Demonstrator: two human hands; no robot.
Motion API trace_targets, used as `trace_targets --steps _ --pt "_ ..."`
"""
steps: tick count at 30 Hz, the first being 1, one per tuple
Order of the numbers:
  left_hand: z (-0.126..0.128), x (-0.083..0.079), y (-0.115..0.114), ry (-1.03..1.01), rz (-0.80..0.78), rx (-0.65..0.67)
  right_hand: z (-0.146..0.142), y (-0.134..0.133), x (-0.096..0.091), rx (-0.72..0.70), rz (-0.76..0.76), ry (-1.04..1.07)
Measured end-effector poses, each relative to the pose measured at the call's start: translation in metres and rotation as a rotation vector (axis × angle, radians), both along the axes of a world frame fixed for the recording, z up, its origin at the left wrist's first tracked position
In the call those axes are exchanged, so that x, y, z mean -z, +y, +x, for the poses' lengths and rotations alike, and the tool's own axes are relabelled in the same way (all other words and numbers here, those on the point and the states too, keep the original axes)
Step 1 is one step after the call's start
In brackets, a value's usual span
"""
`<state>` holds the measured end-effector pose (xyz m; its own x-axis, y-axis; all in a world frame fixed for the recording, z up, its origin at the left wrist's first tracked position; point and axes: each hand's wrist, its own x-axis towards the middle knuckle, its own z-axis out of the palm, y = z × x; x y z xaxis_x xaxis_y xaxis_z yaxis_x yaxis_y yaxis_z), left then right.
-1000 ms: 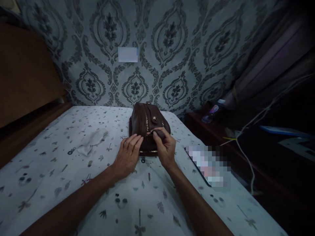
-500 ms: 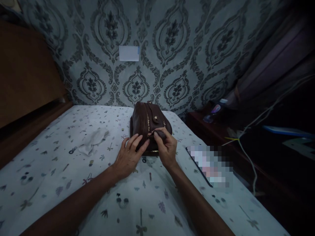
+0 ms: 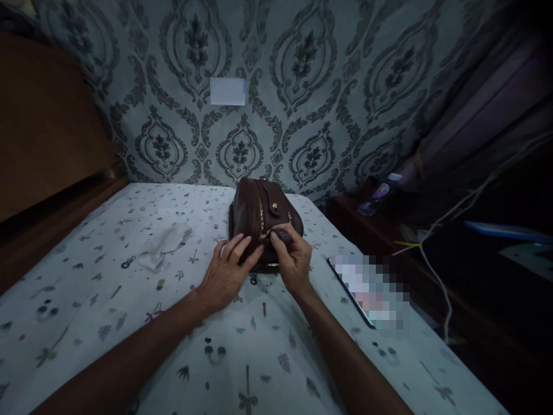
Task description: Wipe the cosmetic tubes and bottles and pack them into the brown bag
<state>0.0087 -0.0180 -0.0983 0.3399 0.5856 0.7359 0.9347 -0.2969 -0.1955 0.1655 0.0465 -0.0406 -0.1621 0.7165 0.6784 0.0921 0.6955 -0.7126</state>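
Observation:
A dark brown leather bag (image 3: 248,208) with gold-toned zips and a snap strap (image 3: 273,199) lies on the bed. My left hand (image 3: 225,271) grips its near left side, fingers a little apart and thumb close to the zip (image 3: 261,216). Just right of that thumb, my right hand (image 3: 294,253) pinches a dark brown piece (image 3: 283,235) of the bag. Whether this piece is a strap end or a flap, I cannot tell. The fingertips partly cover the near end of the zip.
A white crumpled cloth (image 3: 166,245) lies left of the bag on the patterned sheet (image 3: 263,346). To the right is a phone-like slab (image 3: 367,294), its face blurred out. Beyond the bed edge stand a bottle (image 3: 382,195) and a pale cable (image 3: 436,282). Patterned wall behind.
Both hands keep almost the same place on the bag. Only a slight shift of the whole view shows.

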Motion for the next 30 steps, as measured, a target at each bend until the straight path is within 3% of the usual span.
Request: trace_targets --steps 10,14,19,21,25,30 --pt "0.0 -0.004 -0.002 -0.03 0.005 0.042 -0.001 0.0 0.0 0.004 0.031 -0.015" --pt "0.003 -0.017 -0.003 -0.147 0.002 0.116 0.002 -0.002 -0.002 0.039 0.236 -0.07" --pt "0.013 -0.048 0.003 -0.31 -0.018 0.143 0.015 0.003 -0.008 0.152 0.467 -0.108" --pt "0.018 -0.063 0.009 -0.308 -0.037 0.169 0.023 0.008 -0.01 0.225 0.442 -0.097" --pt "0.03 -0.086 0.024 -0.271 -0.124 0.223 0.04 0.02 -0.009 0.341 0.252 -0.014" --pt "0.045 -0.097 0.042 -0.266 -0.198 0.253 0.047 0.026 -0.005 0.228 0.177 0.035"
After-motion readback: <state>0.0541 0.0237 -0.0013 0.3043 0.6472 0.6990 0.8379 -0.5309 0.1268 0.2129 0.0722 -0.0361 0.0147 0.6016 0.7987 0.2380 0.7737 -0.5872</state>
